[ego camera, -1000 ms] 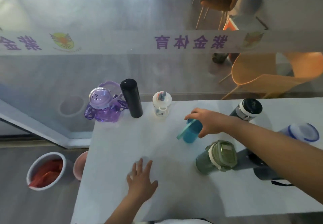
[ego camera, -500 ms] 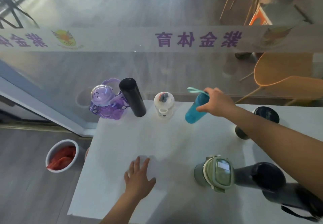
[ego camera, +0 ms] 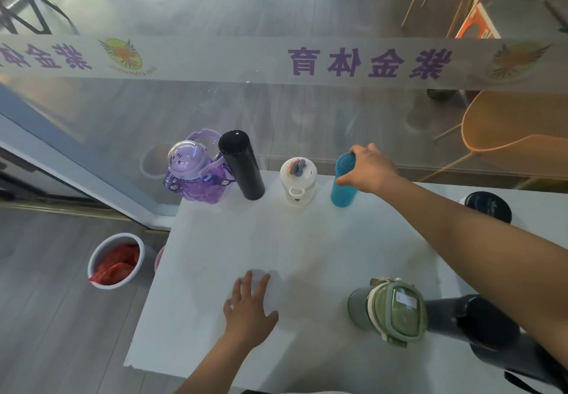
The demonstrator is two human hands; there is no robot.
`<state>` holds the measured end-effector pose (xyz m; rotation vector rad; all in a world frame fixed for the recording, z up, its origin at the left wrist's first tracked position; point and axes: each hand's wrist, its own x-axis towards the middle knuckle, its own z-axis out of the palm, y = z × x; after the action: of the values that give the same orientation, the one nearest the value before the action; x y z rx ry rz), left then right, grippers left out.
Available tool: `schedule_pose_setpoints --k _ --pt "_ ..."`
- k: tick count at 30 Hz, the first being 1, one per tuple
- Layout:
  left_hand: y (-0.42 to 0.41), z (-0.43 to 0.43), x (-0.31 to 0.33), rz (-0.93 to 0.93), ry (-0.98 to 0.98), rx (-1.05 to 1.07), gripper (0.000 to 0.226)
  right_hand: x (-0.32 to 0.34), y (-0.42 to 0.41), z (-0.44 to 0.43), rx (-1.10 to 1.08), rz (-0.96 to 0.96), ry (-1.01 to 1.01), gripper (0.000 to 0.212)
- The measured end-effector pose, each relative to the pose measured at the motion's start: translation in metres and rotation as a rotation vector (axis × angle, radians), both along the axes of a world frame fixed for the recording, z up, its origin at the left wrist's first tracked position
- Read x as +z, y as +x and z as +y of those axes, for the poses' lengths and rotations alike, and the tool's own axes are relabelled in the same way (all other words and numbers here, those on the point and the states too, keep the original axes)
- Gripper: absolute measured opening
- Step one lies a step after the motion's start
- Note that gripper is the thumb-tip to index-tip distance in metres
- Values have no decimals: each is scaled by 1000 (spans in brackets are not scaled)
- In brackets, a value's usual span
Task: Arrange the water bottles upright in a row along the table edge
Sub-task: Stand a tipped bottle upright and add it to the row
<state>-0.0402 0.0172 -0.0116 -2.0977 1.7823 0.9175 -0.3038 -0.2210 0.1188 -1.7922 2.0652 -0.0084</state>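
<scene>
Along the far edge of the white table stand a purple bottle, a tall black flask and a small white bottle, all upright. To their right a teal bottle stands upright on the table, and my right hand grips its top. My left hand lies flat on the table near the front, fingers spread, holding nothing. A green-lidded bottle and a dark bottle are at the front right. Another dark-lidded bottle shows behind my right forearm.
A glass wall with a frosted band of purple characters rises right behind the table's far edge. On the floor at the left sits a white bucket with red contents. Orange chairs stand beyond the glass.
My right hand carried the teal bottle from the table's middle to the far edge and stood it upright beside the white bottle. My left hand stayed flat on the table.
</scene>
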Motion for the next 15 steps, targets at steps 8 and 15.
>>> schedule_pose_setpoints --k 8,15 --pt "-3 2 0 -16 -3 -7 82 -3 1 2 -6 30 13 71" --pt "-4 0 2 -11 21 -6 82 1 -1 8 -19 15 36 82"
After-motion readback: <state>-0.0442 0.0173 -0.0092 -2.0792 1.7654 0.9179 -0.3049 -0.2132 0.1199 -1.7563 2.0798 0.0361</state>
